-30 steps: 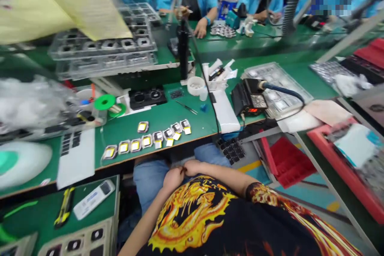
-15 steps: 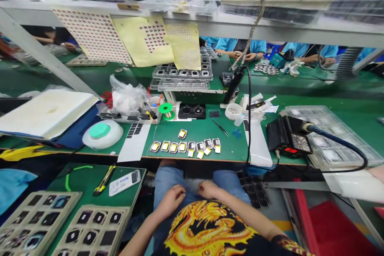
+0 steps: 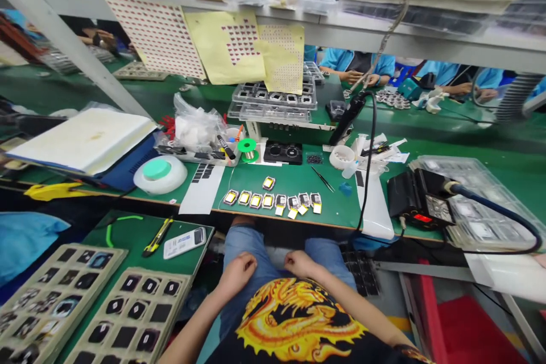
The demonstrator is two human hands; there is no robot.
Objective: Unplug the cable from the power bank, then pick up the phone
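Observation:
My left hand (image 3: 237,271) and my right hand (image 3: 300,263) rest as loose fists on my lap, on blue jeans below the bench edge. Neither holds anything that I can see. On the green bench (image 3: 333,210) straight ahead lies a row of several small framed parts with yellow tabs (image 3: 273,201), well beyond both hands. A black fixture with two round holes (image 3: 283,153) sits behind the row, and thin tweezers (image 3: 323,178) lie to its right.
A soldering station (image 3: 420,207) with a blue hose stands at right beside clear trays (image 3: 478,199). A green solder spool (image 3: 247,146), a white round pad (image 3: 161,174) and a bag sit left. Trays of dark parts (image 3: 128,318), a yellow knife (image 3: 157,236) and a white remote (image 3: 185,242) lie lower left. People in blue work across the bench.
The view has swung level and to the left, bringing the bench row to the middle. My hands have drawn slightly apart on my lap and stay closed.

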